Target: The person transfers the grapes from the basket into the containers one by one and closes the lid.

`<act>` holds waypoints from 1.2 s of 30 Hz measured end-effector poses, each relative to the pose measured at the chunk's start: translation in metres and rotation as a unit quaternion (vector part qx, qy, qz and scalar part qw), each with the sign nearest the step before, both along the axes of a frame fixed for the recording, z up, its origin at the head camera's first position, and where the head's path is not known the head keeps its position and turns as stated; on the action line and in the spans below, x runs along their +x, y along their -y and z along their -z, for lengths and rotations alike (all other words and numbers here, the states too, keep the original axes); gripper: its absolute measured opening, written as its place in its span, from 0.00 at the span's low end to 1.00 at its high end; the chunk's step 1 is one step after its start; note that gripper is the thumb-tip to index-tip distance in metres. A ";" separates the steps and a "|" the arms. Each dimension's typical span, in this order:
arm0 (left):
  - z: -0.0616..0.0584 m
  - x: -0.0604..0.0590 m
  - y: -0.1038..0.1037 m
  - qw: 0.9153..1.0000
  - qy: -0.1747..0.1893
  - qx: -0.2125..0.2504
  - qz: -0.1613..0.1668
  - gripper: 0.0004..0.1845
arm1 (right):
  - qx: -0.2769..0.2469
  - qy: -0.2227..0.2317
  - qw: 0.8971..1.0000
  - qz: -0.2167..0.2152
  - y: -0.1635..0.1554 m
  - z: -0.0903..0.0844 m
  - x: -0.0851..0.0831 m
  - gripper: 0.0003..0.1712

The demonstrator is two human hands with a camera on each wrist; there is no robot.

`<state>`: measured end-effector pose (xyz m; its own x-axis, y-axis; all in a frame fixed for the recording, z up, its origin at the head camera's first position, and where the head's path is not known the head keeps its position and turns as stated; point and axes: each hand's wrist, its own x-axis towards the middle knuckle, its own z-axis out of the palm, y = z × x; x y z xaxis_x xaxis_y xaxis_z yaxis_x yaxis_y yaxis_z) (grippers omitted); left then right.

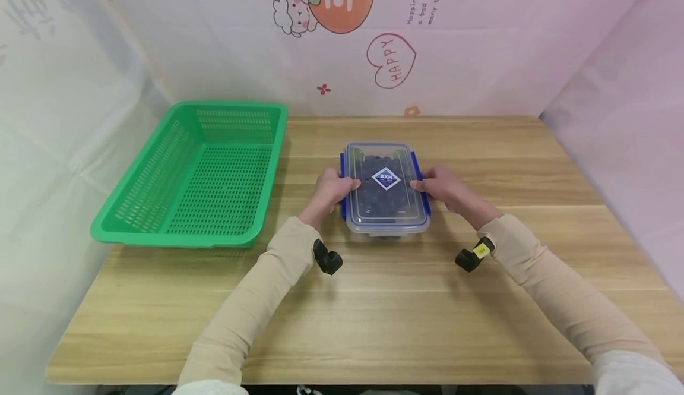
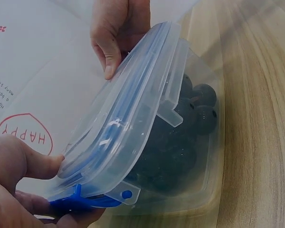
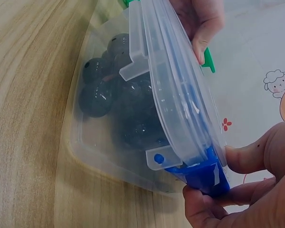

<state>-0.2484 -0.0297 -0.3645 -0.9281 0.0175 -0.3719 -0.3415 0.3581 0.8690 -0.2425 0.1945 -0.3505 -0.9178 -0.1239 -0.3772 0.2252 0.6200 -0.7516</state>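
Note:
A clear plastic food container [image 1: 387,214] stands on the table with its lid on. Dark round fruits that look like grapes [image 3: 97,98] show through its wall. My left hand [image 1: 333,188] grips one long side, thumb on the lid [image 2: 133,118] and fingers under the blue clip [image 2: 80,200]. On the opposite side my right hand [image 1: 442,186] does the same, its thumb on the lid's edge and its fingertips at the other blue clip [image 3: 209,178]. Both clips hang along the container's sides. A blue and white diamond label [image 1: 386,178] sits on the lid.
A green plastic basket [image 1: 262,205] with slotted walls stands to the left on the wooden table [image 1: 385,312]. A white printed cloth [image 1: 470,56] rises behind the table and along both sides.

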 end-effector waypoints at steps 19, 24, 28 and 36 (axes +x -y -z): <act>-0.001 0.003 -0.003 0.996 -0.052 -0.072 -0.009 0.16 | 0.019 -0.001 1.000 0.007 0.003 0.002 0.003 0.25; 0.000 0.001 -0.003 0.996 -0.054 -0.077 -0.009 0.17 | 0.017 -0.006 1.000 0.005 0.003 0.004 -0.001 0.24; 0.001 -0.005 -0.002 0.995 -0.059 -0.078 -0.001 0.15 | 0.025 -0.012 1.000 -0.001 0.002 0.006 -0.008 0.24; 0.006 -0.007 -0.001 0.978 -0.090 -0.168 0.086 0.14 | 0.058 -0.003 0.997 -0.060 -0.004 0.019 -0.016 0.29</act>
